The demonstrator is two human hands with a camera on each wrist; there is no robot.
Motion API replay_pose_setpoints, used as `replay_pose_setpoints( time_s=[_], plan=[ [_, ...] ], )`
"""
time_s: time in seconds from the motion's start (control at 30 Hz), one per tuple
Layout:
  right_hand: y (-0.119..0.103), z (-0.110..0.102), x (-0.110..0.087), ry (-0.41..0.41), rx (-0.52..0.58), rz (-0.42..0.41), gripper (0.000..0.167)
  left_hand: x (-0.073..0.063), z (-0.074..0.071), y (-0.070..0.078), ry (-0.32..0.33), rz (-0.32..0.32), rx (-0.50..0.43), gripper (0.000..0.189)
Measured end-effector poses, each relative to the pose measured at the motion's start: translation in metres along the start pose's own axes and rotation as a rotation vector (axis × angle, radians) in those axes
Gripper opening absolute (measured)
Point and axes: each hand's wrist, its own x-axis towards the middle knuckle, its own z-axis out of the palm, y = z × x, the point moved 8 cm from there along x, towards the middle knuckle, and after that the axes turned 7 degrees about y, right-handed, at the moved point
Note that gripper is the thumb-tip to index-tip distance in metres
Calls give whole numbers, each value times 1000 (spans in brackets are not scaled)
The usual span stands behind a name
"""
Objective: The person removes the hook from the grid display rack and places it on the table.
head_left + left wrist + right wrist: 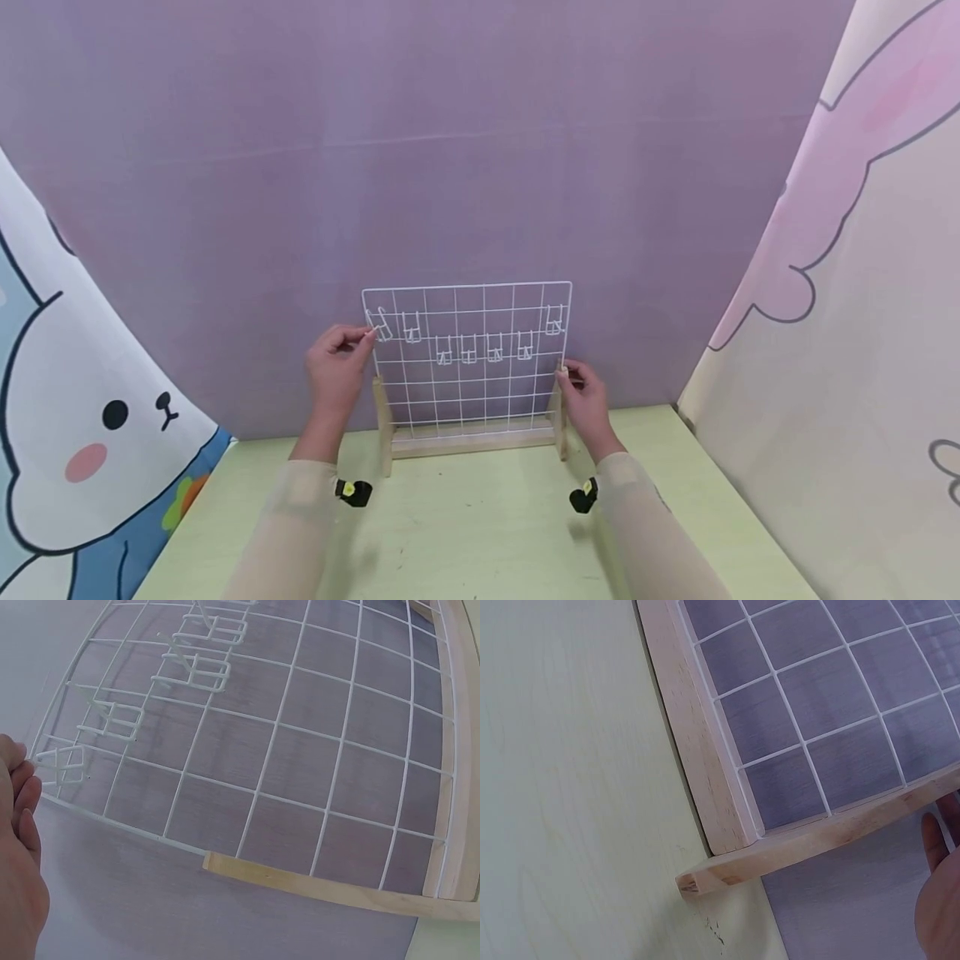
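Only the head view takes in the purple backdrop [480,167], the rabbit-printed side panel [112,467], and the pale bench [465,542] entire enough to show the wire grid [468,286] upright on its wooden stand [472,448]. The right wrist view alone gives the stand's foot up close, beside dark marks on the bench; the left wrist view shows prongs jutting from the hooks. Pale sleeves [281,525] cover part of the bench. The left hand [337,367] pinches a tilted white hook [382,326] at the grid's upper left; the right hand [587,402] grips the stand's right upright near its top. Six more hooks [412,330] hang along the upper rows. Both wrist views crop the hands, the right fingertips are partly hidden, and whether the pinched hook is seated on a wire is unclear.
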Motion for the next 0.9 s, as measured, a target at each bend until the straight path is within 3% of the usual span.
replay_pose_setpoints(
  time_s=[0.5, 0.73, 0.9],
  plan=[
    [-1, 0, 1, -23, 4, 23, 25, -9, -9, -2, -29, 1, 48, 6],
    [-1, 0, 0, -17, 19, 39, 24, -16, -16, -4, -44, -31, 57, 7],
    [-2, 0, -1, -16, 23, 38, 24, -22, -21, -25, -56, -51, 98, 7]
  ],
)
